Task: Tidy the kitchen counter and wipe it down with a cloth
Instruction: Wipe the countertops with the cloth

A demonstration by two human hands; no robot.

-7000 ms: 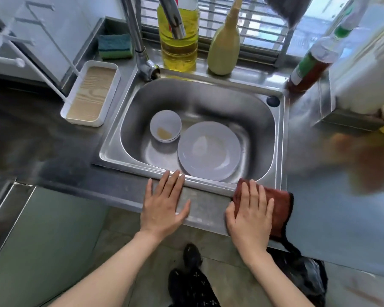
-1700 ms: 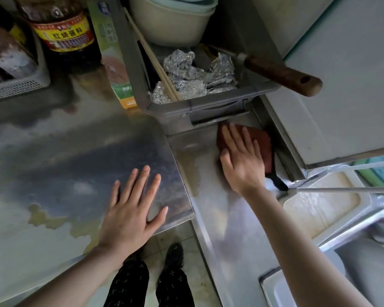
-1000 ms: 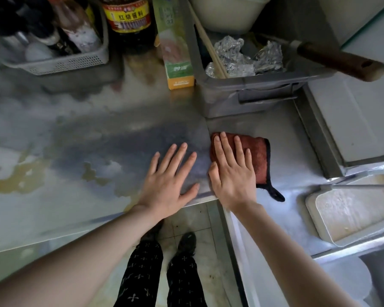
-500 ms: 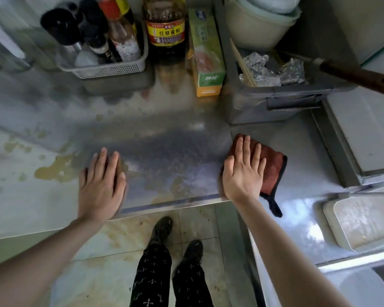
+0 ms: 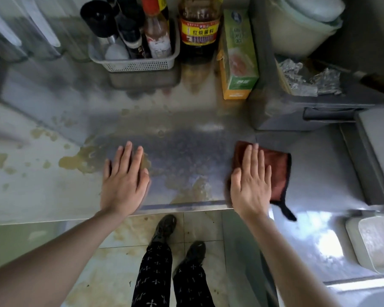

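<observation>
Resting atop cloth [image 5: 276,173], right grip [image 5: 251,187], fingers [image 5: 255,159] seemingly flat

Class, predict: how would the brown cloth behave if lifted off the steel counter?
Probably floppy: the brown cloth lies flat under the right hand, its black loop trailing limp. Likely light: it looks thin against the steel counter.

The left hand [image 5: 124,185] lies flat on the worktop [image 5: 186,134] near its front edge. Well to its right, the right hand [image 5: 251,187] lies flat on the cloth [image 5: 275,171]. Along the back stand, from left to right, a basket [image 5: 140,63] with bottles in it, a large bottle [image 5: 198,29], a carton [image 5: 239,58] and a crate [image 5: 297,111] holding foil [image 5: 308,80]. A tray [image 5: 372,242] sits far right, nearer the front.
</observation>
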